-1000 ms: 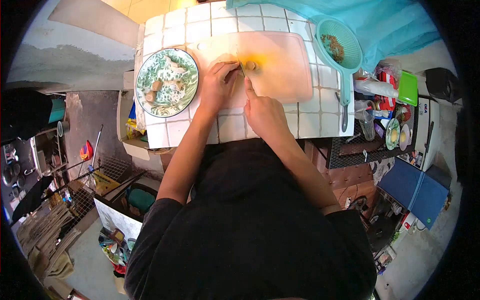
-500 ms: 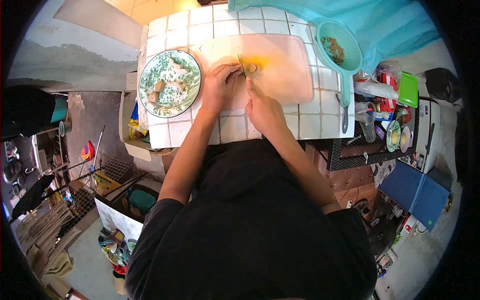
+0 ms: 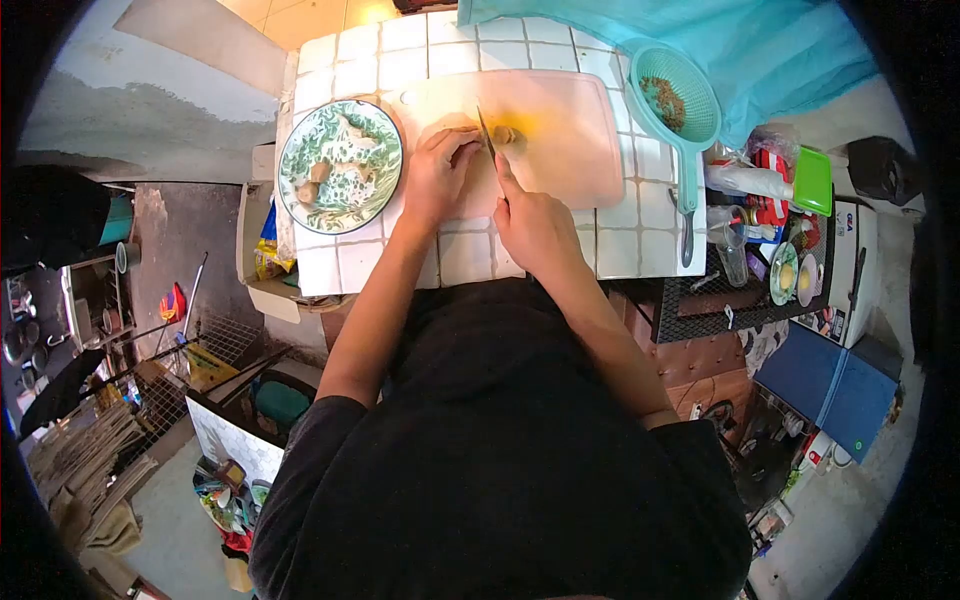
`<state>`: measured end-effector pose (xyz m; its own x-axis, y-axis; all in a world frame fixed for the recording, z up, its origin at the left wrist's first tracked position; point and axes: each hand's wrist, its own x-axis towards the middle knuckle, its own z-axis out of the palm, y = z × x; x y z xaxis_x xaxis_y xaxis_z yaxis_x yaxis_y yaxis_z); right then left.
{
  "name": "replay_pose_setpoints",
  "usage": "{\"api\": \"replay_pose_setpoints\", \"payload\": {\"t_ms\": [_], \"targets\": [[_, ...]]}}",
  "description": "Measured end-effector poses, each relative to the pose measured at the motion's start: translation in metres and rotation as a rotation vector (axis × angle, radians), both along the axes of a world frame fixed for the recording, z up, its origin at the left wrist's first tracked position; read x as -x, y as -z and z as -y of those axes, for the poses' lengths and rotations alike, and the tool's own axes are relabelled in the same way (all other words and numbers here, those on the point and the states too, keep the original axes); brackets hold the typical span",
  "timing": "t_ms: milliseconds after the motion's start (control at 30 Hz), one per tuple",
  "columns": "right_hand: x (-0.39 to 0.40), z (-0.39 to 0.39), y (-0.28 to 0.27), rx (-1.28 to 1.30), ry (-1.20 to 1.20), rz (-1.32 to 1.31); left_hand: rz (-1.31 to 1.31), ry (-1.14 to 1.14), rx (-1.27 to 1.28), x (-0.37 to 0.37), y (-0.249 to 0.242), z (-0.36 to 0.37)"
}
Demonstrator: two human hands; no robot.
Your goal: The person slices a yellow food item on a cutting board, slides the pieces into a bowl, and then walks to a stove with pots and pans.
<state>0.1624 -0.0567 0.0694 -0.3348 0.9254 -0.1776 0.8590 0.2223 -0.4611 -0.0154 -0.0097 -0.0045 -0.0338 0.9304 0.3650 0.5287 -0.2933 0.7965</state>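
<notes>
My right hand (image 3: 535, 225) grips a knife (image 3: 487, 132), index finger stretched along its back. The blade points away from me over a pink cutting board (image 3: 575, 165). Just left of the blade, the fingers of my left hand (image 3: 438, 172) are bent together on the board; what they hold is hidden beneath them. A small brown piece, like a slice of root (image 3: 504, 134), lies right of the blade beside a yellow stain. Several pale brown knobbly pieces (image 3: 318, 172) sit on a green-and-white enamel plate (image 3: 297, 135) to the left.
A turquoise strainer (image 3: 707, 95) with brown bits stands at the right of the white tiled table (image 3: 450, 262). Below its handle lies a dark-handled utensil (image 3: 687, 240). A black mesh rack (image 3: 690, 315) holding dishes and packages adjoins the right edge. Blue cloth (image 3: 780, 50) hangs behind.
The knife has tilted, and more of its blade shows between my hands. My right hand has shifted slightly toward me; my left hand stays almost where it was.
</notes>
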Motion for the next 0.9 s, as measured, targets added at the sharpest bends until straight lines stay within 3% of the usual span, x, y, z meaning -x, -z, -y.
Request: {"api": "replay_pose_setpoints", "payload": {"t_ms": [800,900], "targets": [[0.008,-0.003,0.027,0.005,-0.085,0.115,-0.002,0.009,-0.067,-0.001,-0.001,-0.002],[0.007,-0.001,0.050,-0.123,-0.051,-0.017,-0.013,-0.003,-0.047,0.000,0.000,-0.001]]}}
